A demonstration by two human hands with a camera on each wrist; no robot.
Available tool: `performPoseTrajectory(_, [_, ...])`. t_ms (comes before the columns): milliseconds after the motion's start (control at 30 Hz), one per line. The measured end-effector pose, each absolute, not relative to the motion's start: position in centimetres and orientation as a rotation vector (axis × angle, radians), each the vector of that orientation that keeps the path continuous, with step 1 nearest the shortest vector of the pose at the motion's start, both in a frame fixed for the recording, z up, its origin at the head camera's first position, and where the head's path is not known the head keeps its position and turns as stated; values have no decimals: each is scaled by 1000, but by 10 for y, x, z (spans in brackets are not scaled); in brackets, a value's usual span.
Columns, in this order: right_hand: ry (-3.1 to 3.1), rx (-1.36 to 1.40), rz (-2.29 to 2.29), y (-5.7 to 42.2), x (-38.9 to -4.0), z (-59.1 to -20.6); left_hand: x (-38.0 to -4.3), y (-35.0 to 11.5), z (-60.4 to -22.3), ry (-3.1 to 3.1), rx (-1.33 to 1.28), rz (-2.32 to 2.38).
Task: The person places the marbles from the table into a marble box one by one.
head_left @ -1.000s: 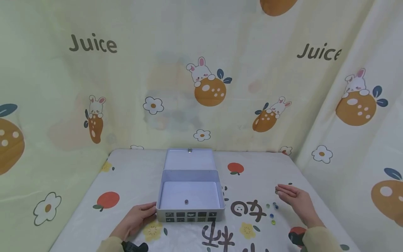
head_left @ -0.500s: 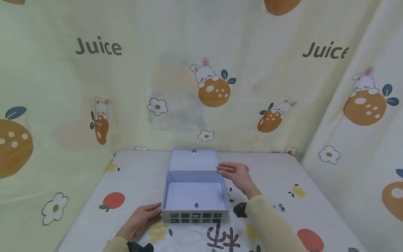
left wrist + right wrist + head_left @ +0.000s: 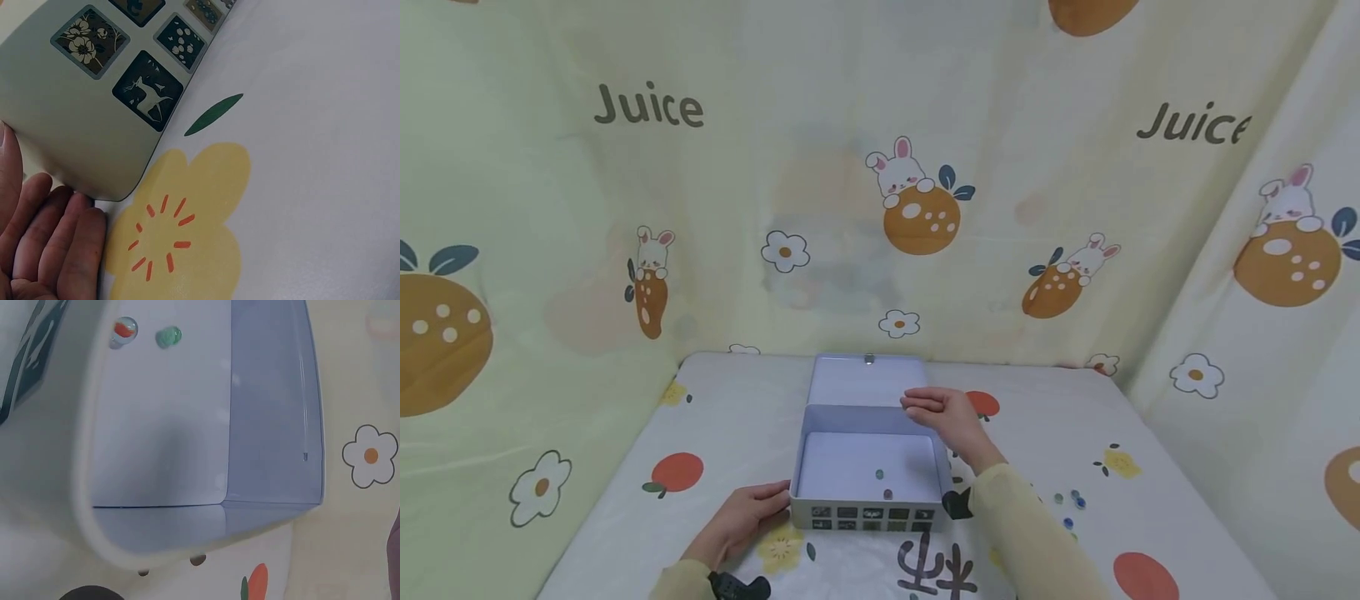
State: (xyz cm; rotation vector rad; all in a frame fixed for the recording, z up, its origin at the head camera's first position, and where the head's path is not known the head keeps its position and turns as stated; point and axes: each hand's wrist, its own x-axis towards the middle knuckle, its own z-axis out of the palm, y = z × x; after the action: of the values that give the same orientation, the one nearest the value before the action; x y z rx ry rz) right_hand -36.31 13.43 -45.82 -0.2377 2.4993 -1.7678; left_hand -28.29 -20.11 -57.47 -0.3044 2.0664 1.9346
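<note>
Down goes the green marble (image 3: 879,474), gone from the right hand's (image 3: 951,419) fingertips and now inside the hinged box (image 3: 802,515), lower centre, near a red-swirled glass marble (image 3: 125,329)! Above the box's right rear, that hand's fingers stretch out; lower left, the left hand's (image 3: 745,518) extended fingers touch the box.

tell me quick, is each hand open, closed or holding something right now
Left hand: open, fingertips against the box at its left side.
Right hand: open, raised by the box's right side, nothing visible in it.
</note>
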Motion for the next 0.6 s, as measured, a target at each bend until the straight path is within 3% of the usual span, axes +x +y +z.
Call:
performPoseTrajectory(333, [2519,-253,-1750,164,-356,-459,-281,-201,-578,2064,-326,1918])
performPoseTrajectory(600, [2566,-223,-1745,246,-347,-470,-282,-202,-573,2083,-323,1908])
